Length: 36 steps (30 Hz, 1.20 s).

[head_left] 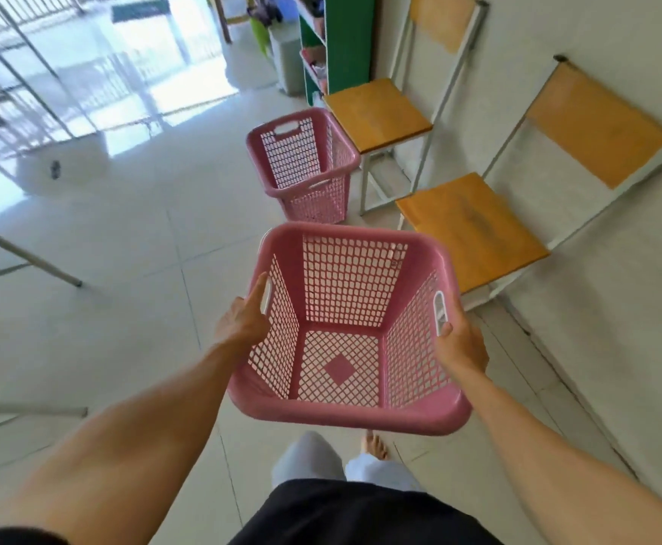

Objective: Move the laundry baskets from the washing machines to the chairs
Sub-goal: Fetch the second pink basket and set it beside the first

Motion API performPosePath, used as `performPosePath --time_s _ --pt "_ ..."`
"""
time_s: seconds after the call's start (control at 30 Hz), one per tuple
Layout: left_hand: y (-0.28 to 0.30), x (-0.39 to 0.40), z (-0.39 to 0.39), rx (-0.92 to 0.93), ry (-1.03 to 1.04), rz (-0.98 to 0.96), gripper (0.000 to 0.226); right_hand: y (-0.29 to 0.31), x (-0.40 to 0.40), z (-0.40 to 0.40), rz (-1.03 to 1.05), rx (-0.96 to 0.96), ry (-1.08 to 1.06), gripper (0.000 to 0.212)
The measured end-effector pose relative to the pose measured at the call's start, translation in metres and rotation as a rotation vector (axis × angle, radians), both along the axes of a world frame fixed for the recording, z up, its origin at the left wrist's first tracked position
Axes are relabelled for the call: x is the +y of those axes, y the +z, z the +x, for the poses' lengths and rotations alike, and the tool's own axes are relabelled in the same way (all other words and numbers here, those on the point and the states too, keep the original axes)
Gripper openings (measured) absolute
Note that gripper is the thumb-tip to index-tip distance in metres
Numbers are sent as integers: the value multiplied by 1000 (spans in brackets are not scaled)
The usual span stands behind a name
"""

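Observation:
I hold an empty pink laundry basket point(345, 415) in the air in front of me, above the floor. My left hand point(242, 318) grips its left handle slot with the forefinger stretched along the rim. My right hand point(461, 344) grips the right handle slot. A second empty pink basket point(303, 190) stands on the floor ahead, beside the far chair point(376, 112). The near chair point(467, 226) has an orange seat, just right of the held basket.
Both chairs stand against the white wall point(616, 269) on the right. A green shelf point(347, 41) and a grey bin point(288, 61) are behind the far chair. Metal legs point(26, 257) reach in from the left. The tiled floor point(144, 230) stretches ahead.

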<state>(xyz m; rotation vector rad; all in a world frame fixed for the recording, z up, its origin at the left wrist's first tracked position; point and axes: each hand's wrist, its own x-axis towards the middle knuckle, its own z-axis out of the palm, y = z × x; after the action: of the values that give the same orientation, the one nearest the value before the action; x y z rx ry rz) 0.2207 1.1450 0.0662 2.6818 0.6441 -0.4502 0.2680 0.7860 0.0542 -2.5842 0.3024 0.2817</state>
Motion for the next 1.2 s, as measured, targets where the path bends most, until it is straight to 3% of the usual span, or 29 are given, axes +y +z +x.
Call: performPosePath --time_s 0.17,0.43,0.7,1.2 --pt "2 43 22 -1 103 -11 86 -3 52 54 -17 -48 100 78" --pt "-20 116 103 -29 89 -50 83 -21 123 124 -40 -46 45 67" --pt "-29 184 223 -17 -151 -139 80 -17 177 158 -100 -18 -200 74" --pt "-59 189 414 67 -654 -153 93 -41 213 205 45 126 -622 75"
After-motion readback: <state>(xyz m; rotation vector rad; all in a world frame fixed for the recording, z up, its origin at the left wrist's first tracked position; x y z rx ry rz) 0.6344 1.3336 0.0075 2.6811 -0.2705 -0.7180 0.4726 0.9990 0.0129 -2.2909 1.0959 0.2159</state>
